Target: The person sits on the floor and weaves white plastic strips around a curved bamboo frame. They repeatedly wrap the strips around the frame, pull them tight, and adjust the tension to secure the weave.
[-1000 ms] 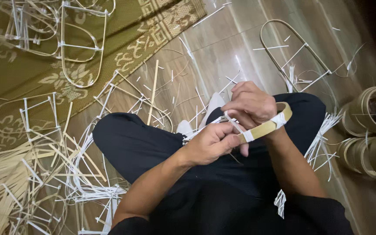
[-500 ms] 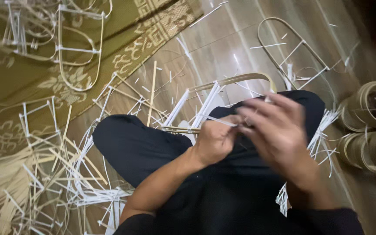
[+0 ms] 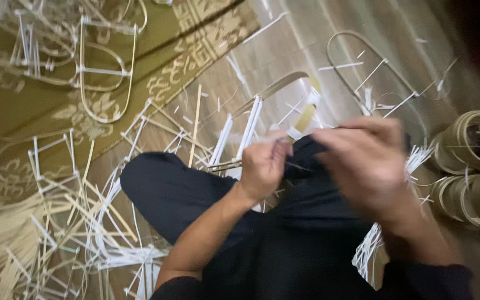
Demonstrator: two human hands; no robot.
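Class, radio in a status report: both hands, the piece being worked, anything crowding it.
Left hand pinching thin bent bamboo strip frame. Right hand blurred, grip unclear. White strip offcuts litter floor; coiled bamboo rings alongside.

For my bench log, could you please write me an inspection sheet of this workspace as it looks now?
Surface: pale glossy floor, patterned olive-gold mat at left.
Job's things: curved tan bamboo strip frame with white ties, reaching to the left hand.
Clutter: loose white and tan strips; finished loop frames on the mat; another loop frame on the floor.
Grippers: left hand closed, pinching at the frame; right hand blurred, grip unclear.
Cables: nothing seen.
Surroundings: coiled strip rings at right; dark trousers.
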